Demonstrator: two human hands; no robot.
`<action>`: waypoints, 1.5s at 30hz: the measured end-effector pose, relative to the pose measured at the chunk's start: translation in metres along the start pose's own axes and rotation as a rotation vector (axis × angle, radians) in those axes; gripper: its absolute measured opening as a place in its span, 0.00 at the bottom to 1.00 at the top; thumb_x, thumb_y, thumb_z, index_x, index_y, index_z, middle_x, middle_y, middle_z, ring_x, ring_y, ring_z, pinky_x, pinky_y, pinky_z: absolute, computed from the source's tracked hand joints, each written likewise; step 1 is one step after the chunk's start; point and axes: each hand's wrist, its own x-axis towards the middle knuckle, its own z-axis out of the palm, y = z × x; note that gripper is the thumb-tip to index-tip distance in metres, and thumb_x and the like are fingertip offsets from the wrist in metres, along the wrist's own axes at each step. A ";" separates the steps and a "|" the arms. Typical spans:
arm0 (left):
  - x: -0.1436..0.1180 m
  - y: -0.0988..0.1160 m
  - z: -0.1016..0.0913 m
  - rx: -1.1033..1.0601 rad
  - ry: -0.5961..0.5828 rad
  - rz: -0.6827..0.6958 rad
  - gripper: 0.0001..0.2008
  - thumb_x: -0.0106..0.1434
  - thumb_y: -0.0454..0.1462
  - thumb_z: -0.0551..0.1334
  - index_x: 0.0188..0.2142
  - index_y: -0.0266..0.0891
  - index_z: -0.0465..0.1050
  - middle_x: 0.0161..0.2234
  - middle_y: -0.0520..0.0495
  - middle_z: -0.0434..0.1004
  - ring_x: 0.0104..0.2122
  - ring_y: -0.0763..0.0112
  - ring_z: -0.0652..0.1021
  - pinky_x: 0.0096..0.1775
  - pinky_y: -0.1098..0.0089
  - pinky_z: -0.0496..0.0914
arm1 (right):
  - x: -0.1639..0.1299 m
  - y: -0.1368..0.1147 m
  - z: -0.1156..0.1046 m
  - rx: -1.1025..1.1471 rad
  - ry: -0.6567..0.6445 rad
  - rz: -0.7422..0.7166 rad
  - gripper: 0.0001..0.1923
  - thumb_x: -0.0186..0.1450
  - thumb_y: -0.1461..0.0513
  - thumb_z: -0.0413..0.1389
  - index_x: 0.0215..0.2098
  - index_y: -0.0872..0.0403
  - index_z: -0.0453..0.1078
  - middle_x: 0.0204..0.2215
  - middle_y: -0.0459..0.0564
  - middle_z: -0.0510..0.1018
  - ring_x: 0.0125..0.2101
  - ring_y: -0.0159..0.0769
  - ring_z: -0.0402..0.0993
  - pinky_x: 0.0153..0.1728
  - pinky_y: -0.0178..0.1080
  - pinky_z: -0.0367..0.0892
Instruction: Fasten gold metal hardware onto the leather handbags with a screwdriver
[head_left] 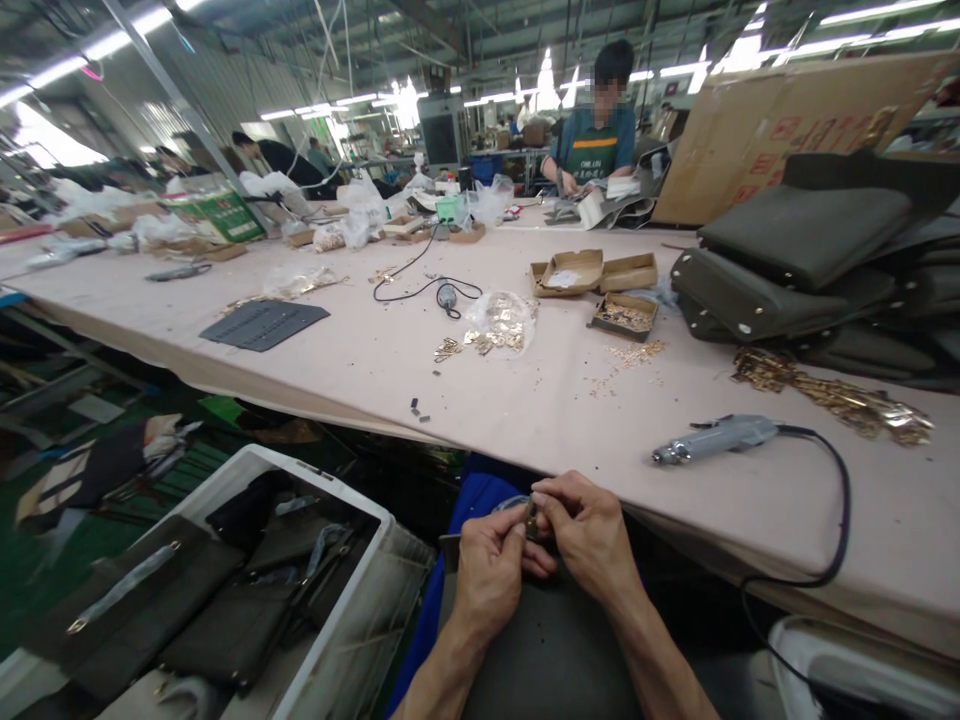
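Note:
A dark olive bag (551, 650) lies across my lap, below both hands. Its plastic-wrapped handle (511, 503) shows just above the fingers of my left hand (491, 570), which are closed around the end of it. Thumb and forefinger of my right hand (589, 525) pinch a small gold-coloured metal fitting (532, 512) at that end; fingertips hide most of it. On the table to the right, apart from my hands, lies a grey electric screwdriver (716, 438) with a black cord.
At left stands a white crate (386, 560) of dark bags. The table (540, 410) carries small cardboard boxes (574, 272), a plastic bag of metal fittings (499, 322), a dark panel (264, 324) and loose hardware (832, 395). Stacked bags (810, 235) rise at right; a co-worker (596, 150) stands opposite.

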 end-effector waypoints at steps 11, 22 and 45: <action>-0.001 0.003 0.005 -0.032 0.062 0.055 0.16 0.67 0.40 0.64 0.48 0.31 0.81 0.34 0.40 0.83 0.24 0.68 0.82 0.27 0.73 0.78 | 0.008 0.001 -0.008 0.146 -0.087 0.156 0.13 0.63 0.54 0.65 0.35 0.56 0.79 0.21 0.47 0.76 0.20 0.36 0.73 0.24 0.36 0.72; 0.001 -0.001 0.003 0.033 0.078 0.061 0.16 0.69 0.42 0.63 0.48 0.33 0.81 0.31 0.43 0.83 0.23 0.67 0.80 0.26 0.71 0.76 | -0.001 -0.003 0.007 -0.112 0.052 -0.084 0.09 0.65 0.57 0.62 0.34 0.54 0.81 0.32 0.52 0.77 0.26 0.35 0.75 0.26 0.35 0.72; -0.010 0.000 0.010 0.206 0.127 0.121 0.17 0.70 0.45 0.62 0.44 0.34 0.81 0.21 0.47 0.77 0.17 0.71 0.74 0.22 0.74 0.68 | 0.005 -0.003 -0.006 -0.038 -0.120 -0.014 0.12 0.65 0.54 0.64 0.37 0.54 0.82 0.33 0.52 0.82 0.29 0.39 0.78 0.31 0.37 0.75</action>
